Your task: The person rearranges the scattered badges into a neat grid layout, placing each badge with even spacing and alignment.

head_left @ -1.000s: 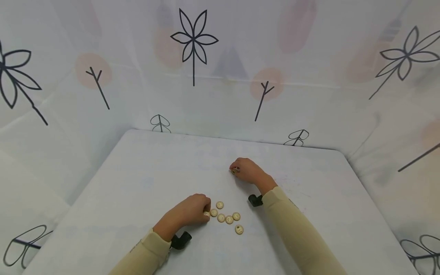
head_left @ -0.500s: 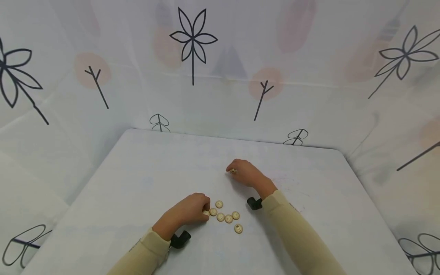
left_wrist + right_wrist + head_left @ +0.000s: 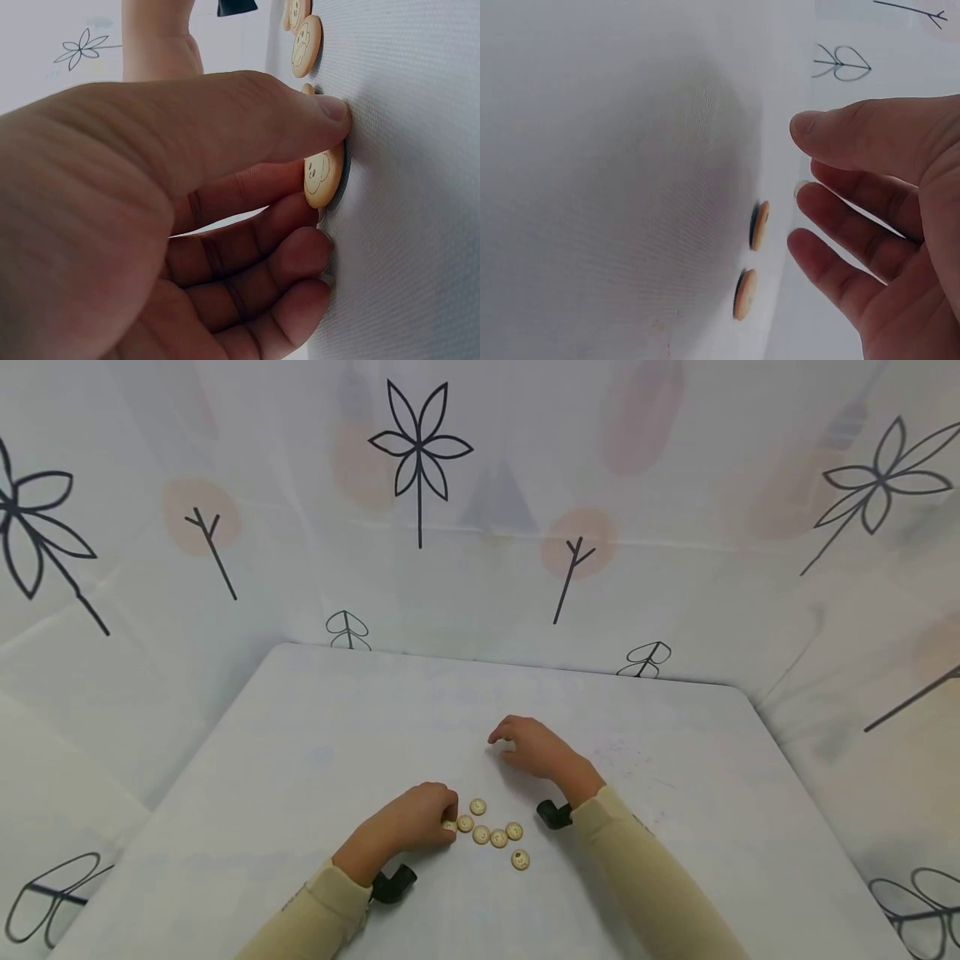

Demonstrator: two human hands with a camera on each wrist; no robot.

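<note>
My left hand (image 3: 420, 817) rests low on the table, pinching a small round wooden disc (image 3: 321, 180) with a line-drawn face between thumb and forefinger. Its other fingers curl loosely underneath. Farther back, my right hand (image 3: 534, 747) hovers over the table with thumb and fingers spread apart, nothing held between them. In the right wrist view, two wooden discs lie flat near its fingertips: an upper disc (image 3: 760, 225) and a lower disc (image 3: 745, 294). The head view shows no disc at the right hand, whose back covers what is under it.
Several like discs lie loosely grouped right of the left hand, among them a back disc (image 3: 477, 807), a middle disc (image 3: 482, 834) and a front disc (image 3: 521, 859). The white table (image 3: 337, 718) meets a patterned cloth backdrop (image 3: 480, 585) at its far edge.
The right hand, which held a disc, has spread its fingers and shifted slightly left and nearer; the disc no longer shows in it. The left hand stays put.
</note>
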